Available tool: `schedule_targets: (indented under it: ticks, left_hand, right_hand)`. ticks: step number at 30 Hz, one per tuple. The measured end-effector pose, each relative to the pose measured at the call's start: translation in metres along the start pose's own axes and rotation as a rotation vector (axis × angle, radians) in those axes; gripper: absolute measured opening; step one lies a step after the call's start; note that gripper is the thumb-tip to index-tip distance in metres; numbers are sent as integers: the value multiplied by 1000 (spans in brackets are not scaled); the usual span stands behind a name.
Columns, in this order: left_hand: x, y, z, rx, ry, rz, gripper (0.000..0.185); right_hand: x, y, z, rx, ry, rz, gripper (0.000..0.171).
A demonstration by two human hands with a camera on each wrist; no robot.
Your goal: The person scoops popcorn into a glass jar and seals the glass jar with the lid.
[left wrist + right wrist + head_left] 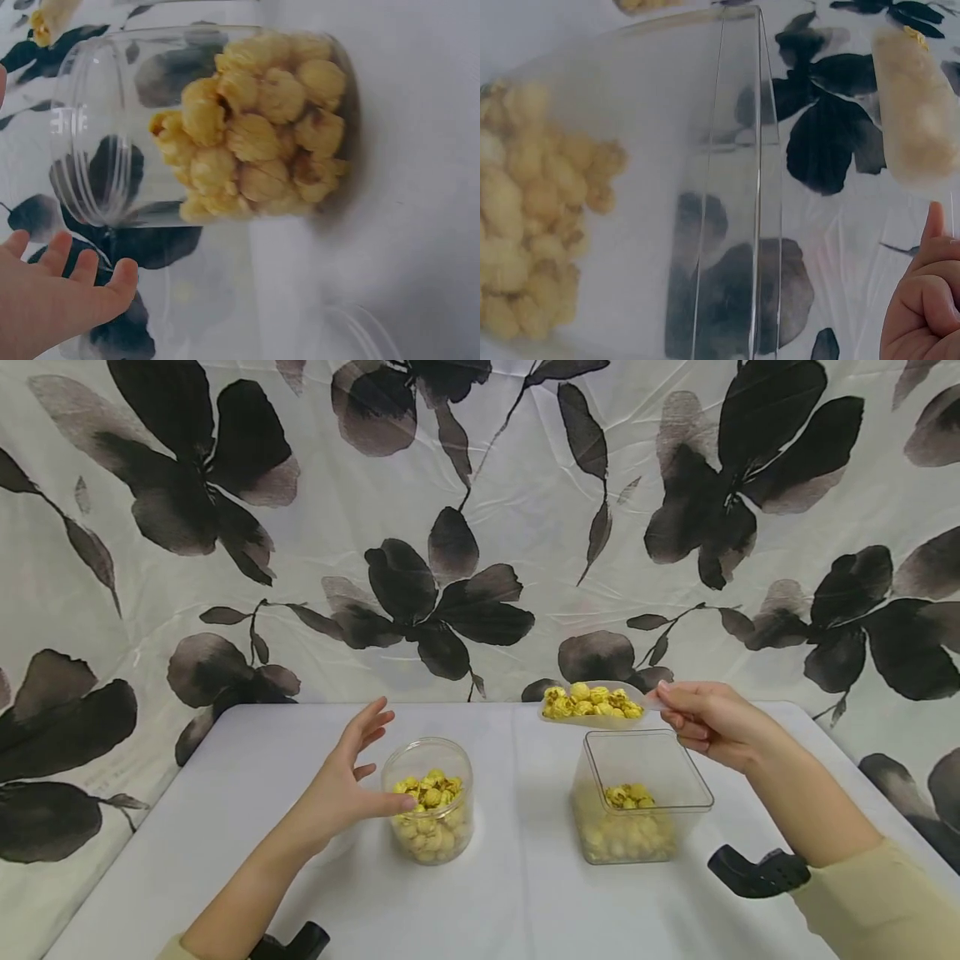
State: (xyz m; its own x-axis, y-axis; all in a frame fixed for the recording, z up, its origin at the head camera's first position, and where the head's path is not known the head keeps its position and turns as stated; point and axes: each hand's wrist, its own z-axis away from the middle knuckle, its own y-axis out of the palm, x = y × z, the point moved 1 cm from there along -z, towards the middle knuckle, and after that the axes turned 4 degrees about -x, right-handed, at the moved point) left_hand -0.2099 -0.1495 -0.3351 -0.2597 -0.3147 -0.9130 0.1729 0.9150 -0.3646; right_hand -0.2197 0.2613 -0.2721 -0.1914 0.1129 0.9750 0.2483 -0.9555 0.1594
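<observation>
My right hand (708, 720) pinches the handle of a clear scoop (592, 704) heaped with yellow popcorn, held level above the far rim of a square clear container (643, 797) partly filled with popcorn. The right wrist view shows that container (727, 187), the scoop (919, 112) and my curled fingers (926, 315). My left hand (352, 781) is spread beside a round clear jar (429, 810) of popcorn, thumb tip at its left side, fingers straight. In the left wrist view the jar (217, 124) fills the frame, with my fingertips (71, 281) apart from it.
Both containers stand on a white table (517, 893) whose far edge meets a white curtain printed with black flowers (450, 527). Black wrist camera mounts (757, 870) show at the bottom of the head view.
</observation>
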Motion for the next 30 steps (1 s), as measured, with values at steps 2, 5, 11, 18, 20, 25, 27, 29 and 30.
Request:
schedule_targets:
  ticks: [2,5,11,18,20,25,27,29,30]
  left_hand:
    - [6,0,2,15,-8,9,108]
    - [13,1,4,37,-10,31,109]
    - [31,7,7,76,-13,47,110]
    - [44,14,7,97,-62,80,110]
    - [45,16,7,101,-80,80,109]
    - [45,19,5,104,-93,76,109]
    - [45,19,5,105,-94,70,108]
    - [45,19,4,106,-97,61,108]
    - [45,20,4,106,-99,57,107]
  right_hand:
    - [1,5,-3,-5,9,4,29]
    - [3,13,-7,-25,26,32,30]
    - [4,28,-17,-27,48,72,30]
    - [2,47,-29,0,38,92,32]
    - [0,52,-33,10,38,94,34]
    - [-5,65,-42,17,48,105,35]
    - [-7,69,-45,14,53,119,34]
    - [-10,74,-48,11,58,138,33]
    - [-11,76,-50,8,62,147,33]
